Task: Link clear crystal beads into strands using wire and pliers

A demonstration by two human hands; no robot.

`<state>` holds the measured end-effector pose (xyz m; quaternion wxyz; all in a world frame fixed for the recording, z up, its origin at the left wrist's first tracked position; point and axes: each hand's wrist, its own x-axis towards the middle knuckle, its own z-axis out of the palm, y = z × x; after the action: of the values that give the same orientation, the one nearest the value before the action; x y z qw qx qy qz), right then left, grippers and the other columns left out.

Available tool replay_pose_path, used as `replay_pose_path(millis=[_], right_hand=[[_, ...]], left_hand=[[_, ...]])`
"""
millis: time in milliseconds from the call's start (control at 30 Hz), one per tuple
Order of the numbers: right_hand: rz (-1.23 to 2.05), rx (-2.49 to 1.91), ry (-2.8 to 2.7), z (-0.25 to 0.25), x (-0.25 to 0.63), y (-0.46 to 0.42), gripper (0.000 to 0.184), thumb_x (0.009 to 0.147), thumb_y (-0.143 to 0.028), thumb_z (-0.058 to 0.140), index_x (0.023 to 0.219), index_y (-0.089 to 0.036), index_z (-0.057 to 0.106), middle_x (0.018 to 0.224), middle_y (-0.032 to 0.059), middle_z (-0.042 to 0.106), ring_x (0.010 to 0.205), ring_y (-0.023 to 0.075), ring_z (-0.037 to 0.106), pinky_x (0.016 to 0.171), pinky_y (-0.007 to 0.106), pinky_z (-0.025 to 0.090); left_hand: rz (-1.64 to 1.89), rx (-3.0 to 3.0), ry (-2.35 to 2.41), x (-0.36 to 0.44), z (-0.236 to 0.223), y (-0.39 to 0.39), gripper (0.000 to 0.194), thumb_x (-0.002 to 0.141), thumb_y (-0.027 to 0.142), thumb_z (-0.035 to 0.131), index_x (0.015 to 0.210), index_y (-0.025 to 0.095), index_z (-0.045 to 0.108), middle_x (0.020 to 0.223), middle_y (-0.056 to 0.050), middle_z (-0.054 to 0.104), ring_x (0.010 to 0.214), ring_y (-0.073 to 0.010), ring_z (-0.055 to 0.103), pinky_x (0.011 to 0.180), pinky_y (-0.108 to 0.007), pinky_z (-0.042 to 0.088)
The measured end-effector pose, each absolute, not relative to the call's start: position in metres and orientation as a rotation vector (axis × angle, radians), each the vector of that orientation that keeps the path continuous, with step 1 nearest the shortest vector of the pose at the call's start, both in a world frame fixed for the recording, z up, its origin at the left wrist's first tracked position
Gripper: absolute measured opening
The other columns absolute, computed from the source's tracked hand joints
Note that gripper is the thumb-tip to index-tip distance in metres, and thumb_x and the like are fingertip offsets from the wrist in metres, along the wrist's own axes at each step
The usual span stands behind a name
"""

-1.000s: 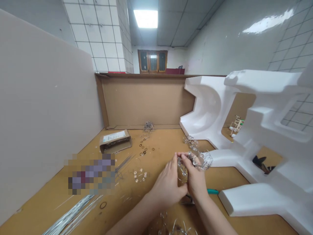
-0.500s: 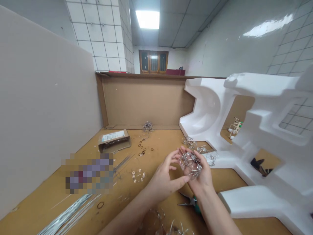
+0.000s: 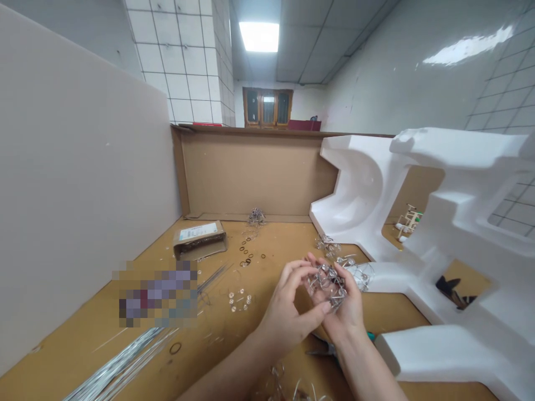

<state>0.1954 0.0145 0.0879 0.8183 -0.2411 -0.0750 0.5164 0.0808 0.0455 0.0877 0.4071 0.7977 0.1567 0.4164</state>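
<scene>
A tangled silver wire piece with clear round beads (image 3: 330,281) rests in the cupped palm of my right hand (image 3: 348,314). My left hand (image 3: 288,306) comes in from the left, its thumb and bent fingers on the near and left sides of the piece. The exact finger contacts are partly hidden by the wire. Below my right hand lie pliers (image 3: 324,350), mostly covered by the wrist. More wire-and-bead pieces (image 3: 303,392) lie at the front edge of view. To the left, clear beads (image 3: 240,301) form a loose ring on the table.
Straight silver wires (image 3: 125,359) lie front left, near a blurred-out patch. An open cardboard box (image 3: 200,239), several dark rings (image 3: 246,253) and a wire heap (image 3: 256,216) are farther back. White foam packing (image 3: 355,184) fills the right side, with further wire pieces (image 3: 328,245) beside it.
My left fingers have curled in closer on the wire piece, which has turned a little in my palm. My right forearm now covers more of the pliers. The view has shifted slightly.
</scene>
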Motion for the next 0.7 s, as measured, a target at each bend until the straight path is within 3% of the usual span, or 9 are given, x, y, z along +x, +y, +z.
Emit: replay_pose_path(millis=[300,567,700], right_hand=[[1.080,-0.575,-0.147,0.085,0.189,0.014,0.015,0.071,-0.029,0.059,0.073,-0.017,0.067,0.091,0.0065,0.071,0.103,0.0215,0.058,0.091,0.034,0.044],[0.954,-0.703,-0.299,0.082,0.181,0.013,0.016,0.065,-0.031,0.066,0.074,-0.018,0.069,0.091,0.0050,0.071,0.093,0.0198,0.062,0.085,0.034,0.046],[0.900,-0.695,-0.321,0.083,0.183,0.012,0.012,0.065,-0.029,0.068,0.073,-0.020,0.069,0.086,0.0014,0.072,0.085,0.0184,0.063,0.084,0.034,0.046]], left_hand=[[1.009,2.213,0.353,0.084,0.085,0.044,0.052,0.065,0.013,0.060,0.115,0.020,0.046,0.116,-0.006,0.048,0.110,-0.0205,0.042,0.097,-0.035,0.034],[0.875,2.077,0.316,0.084,0.082,0.060,0.022,0.067,0.014,0.060,0.087,0.018,0.052,0.102,-0.004,0.052,0.101,-0.0194,0.047,0.089,-0.032,0.039],[0.859,2.133,0.274,0.080,0.086,0.062,0.014,0.071,0.016,0.056,0.083,0.019,0.050,0.090,-0.002,0.054,0.086,-0.0155,0.050,0.078,-0.028,0.041]])
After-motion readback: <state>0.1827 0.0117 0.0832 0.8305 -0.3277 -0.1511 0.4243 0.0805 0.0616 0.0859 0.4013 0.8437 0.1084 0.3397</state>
